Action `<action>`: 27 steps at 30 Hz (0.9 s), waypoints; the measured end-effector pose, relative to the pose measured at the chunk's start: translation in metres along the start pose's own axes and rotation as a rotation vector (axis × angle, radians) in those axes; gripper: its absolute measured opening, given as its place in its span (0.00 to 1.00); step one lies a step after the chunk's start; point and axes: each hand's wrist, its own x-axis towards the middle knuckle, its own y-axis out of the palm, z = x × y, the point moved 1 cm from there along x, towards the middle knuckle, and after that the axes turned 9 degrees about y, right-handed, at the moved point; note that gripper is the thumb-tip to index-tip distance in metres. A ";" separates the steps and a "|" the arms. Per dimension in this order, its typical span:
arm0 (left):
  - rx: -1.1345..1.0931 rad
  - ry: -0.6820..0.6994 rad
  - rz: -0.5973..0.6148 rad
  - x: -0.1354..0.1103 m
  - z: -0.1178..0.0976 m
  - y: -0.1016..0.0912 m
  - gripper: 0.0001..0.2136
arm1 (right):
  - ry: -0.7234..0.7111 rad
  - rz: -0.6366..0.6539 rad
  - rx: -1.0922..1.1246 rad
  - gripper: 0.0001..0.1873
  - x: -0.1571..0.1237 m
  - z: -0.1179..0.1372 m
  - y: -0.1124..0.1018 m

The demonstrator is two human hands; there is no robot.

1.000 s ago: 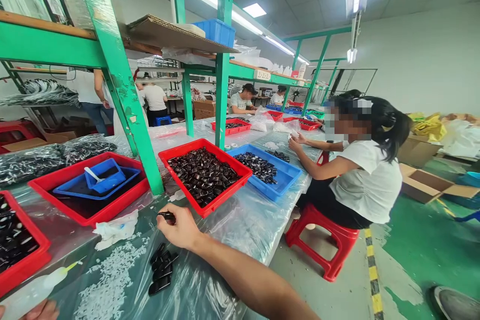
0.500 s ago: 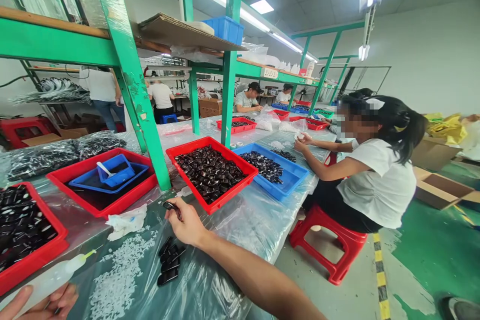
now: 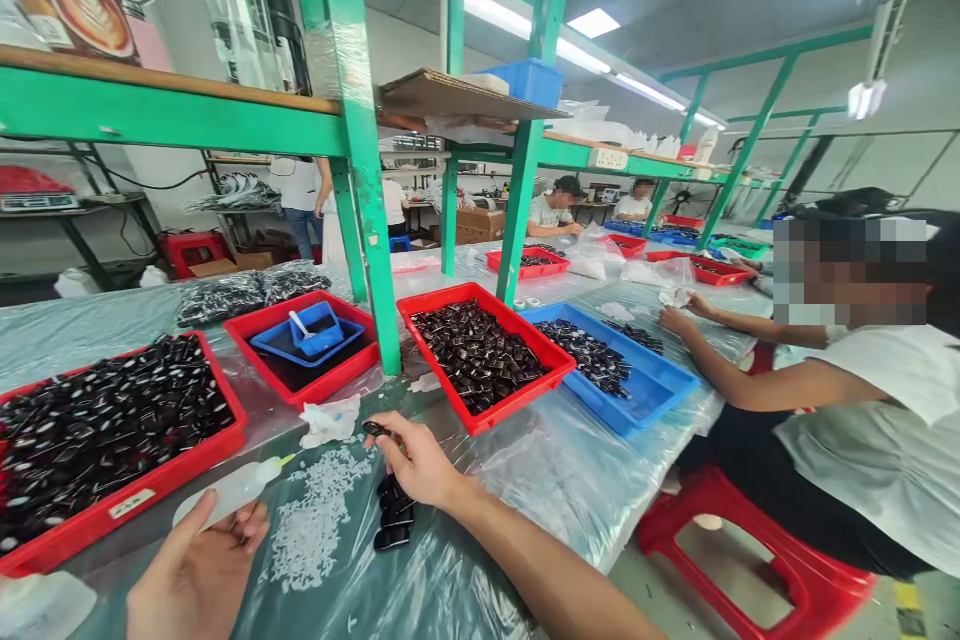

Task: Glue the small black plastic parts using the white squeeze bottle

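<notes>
My left hand (image 3: 202, 555) is closed around a white squeeze bottle (image 3: 232, 492), its yellow-green nozzle tip pointing right. Between the fingertips of my right hand (image 3: 420, 458) is a small black glossy piece (image 3: 376, 429). Just below that hand, a short row of similar black pieces (image 3: 394, 512) lies on the plastic-covered table (image 3: 465, 580). Many small white bits (image 3: 311, 520) are spread between my two hands. Behind them lies a crumpled white tissue (image 3: 330, 422).
A red tray (image 3: 217, 400) heaped with black pieces stands at left. Another red tray (image 3: 345, 380) holds blue trays. Further right are a full red tray (image 3: 480, 420) and a blue tray (image 3: 645, 410). Green shelf posts (image 3: 367, 220) rise behind. A co-worker (image 3: 847, 400) sits at right.
The view has swung left, so things appear further right. More of my left hand and its bottle shows. My right hand still pinches the black piece.
</notes>
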 end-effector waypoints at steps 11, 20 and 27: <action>-0.123 -0.011 0.082 0.000 0.006 0.006 0.15 | -0.026 -0.013 0.009 0.13 -0.002 0.003 0.005; 0.081 0.223 0.193 -0.002 0.015 0.002 0.18 | -0.051 0.005 -0.018 0.15 -0.002 0.003 0.008; 0.137 0.242 0.228 -0.001 0.016 0.001 0.17 | -0.027 0.033 -0.052 0.16 -0.004 0.007 0.009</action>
